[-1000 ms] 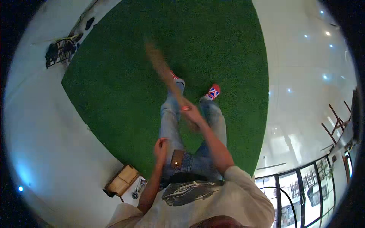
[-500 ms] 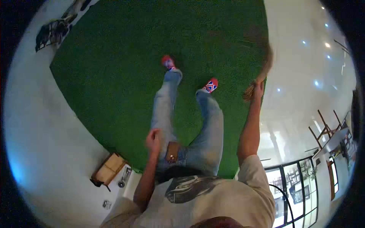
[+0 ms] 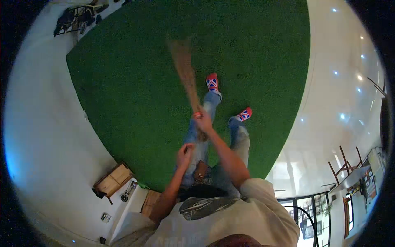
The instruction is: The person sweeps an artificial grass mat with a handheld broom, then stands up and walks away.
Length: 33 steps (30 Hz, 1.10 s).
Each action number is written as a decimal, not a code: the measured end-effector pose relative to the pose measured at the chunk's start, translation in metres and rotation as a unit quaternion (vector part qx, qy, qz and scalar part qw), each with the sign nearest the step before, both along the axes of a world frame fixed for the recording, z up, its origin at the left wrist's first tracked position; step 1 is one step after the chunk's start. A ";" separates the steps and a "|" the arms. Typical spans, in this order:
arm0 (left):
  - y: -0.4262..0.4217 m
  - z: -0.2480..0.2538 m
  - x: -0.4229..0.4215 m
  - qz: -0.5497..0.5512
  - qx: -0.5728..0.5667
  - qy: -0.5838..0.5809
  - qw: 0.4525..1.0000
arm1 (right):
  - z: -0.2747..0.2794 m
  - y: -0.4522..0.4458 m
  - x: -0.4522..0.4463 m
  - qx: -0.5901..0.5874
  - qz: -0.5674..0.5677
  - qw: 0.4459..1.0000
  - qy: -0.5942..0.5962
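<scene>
Head view: green carpet (image 3: 140, 82) spread across the upper middle; a broom (image 3: 186, 74) (much blurred) slanted upward from the centre, the right hand (image 3: 202, 120) closed round it. Below, the left hand (image 3: 184, 157) was half-curled, its grip impossible to tell.

Right arm (image 3: 225, 152) out ahead, angled inward; right hand (image 3: 202, 120) wrapped in a grip, slightly blurred. Left arm (image 3: 169, 190) also forward, left hand (image 3: 185, 155) nearer the torso (image 3: 210, 220), loosely curled. Hands near each other, not touching.
</scene>
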<state>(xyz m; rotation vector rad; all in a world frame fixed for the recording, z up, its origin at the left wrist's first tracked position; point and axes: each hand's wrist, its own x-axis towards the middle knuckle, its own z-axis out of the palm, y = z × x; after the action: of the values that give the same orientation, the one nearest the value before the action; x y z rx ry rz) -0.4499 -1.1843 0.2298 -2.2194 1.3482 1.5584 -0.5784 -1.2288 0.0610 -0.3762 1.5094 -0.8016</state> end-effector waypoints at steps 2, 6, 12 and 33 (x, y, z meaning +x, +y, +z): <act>-0.025 0.011 -0.002 0.022 0.006 0.008 1.000 | -0.007 -0.063 0.021 -0.013 0.070 0.997 0.032; -0.049 0.000 0.005 0.046 0.005 0.021 0.999 | -0.100 -0.111 0.016 -0.025 -0.068 0.991 -0.117; -0.072 -0.018 0.023 0.051 0.039 0.021 0.998 | -0.109 -0.029 -0.276 0.051 -0.302 0.950 -0.065; -0.094 0.004 -0.001 0.083 0.027 0.060 0.994 | -0.025 -0.169 0.038 -0.008 0.135 0.990 -0.042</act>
<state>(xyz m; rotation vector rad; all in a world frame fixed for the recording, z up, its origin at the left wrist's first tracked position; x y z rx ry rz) -0.4513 -1.2785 0.2339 -2.2904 1.1606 1.7867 -0.5405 -1.3980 0.0356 -0.5386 1.3393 -0.6082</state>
